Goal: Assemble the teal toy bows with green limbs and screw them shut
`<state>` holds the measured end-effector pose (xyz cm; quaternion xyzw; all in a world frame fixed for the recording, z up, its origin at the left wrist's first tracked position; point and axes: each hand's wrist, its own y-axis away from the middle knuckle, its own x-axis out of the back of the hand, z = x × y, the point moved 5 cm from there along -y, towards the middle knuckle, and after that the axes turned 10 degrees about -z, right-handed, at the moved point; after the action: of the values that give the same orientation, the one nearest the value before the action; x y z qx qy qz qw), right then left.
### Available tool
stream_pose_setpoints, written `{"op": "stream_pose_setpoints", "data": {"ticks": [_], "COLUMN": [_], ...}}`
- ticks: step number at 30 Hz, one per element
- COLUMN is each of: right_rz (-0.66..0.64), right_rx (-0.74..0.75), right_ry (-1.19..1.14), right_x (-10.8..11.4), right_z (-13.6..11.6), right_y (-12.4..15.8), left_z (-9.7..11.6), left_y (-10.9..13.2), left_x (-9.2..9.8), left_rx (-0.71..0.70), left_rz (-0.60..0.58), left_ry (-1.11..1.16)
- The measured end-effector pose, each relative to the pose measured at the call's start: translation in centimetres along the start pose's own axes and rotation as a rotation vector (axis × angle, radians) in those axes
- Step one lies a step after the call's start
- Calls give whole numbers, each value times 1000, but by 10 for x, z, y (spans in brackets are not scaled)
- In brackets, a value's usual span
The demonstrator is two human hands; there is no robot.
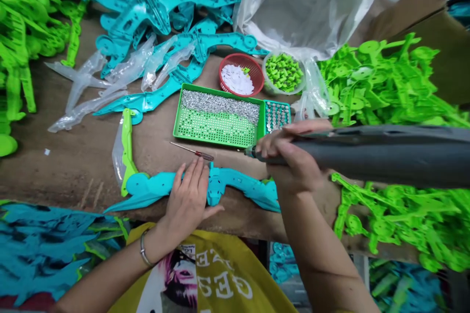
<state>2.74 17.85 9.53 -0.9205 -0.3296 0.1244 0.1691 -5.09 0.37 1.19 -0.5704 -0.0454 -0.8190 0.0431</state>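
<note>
On the bench in front of me lies a long blue plastic bow-shaped piece [238, 178], with a bright green limb [127, 151] and a clear plastic part at its left end. My left hand [189, 195] rests flat on its middle, fingers stretched out and holding nothing. My right hand [293, 161] is wrapped round a dark power screwdriver [385, 154]. The tool's tip points left, above the bow piece's right half and apart from it. Just beyond my left fingertips lies a small screwdriver [204, 155] with a dark red handle.
A green tray [176, 129] of small screws sits ahead, a small teal tray [267, 107] beside it. Behind them stand a red basket [261, 71] of white bits and a tub [283, 74] of green pieces. Green parts [382, 83] pile right, blue parts [147, 10] behind.
</note>
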Motion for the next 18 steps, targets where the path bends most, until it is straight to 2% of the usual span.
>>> {"op": "stream_pose_setpoints", "data": {"ticks": [3, 6, 14, 18], "right_rz": [-139, -231, -225, -239], "right_rx": [-66, -145, -124, -189], "right_ry": [-40, -51, -143, -46], "right_x": [-19, -32, -48, -49], "right_z": [-11, -6, 8, 21], "right_y": [19, 38, 46, 52], "left_z": [-1, -2, -2, -1], "left_y": [1, 2, 3, 4], "left_x": [-3, -7, -8, -7], "left_rx": [-5, -12, -10, -18], "left_rz": [-4, 2, 27, 42], "left_ry": [3, 10, 7, 22]}}
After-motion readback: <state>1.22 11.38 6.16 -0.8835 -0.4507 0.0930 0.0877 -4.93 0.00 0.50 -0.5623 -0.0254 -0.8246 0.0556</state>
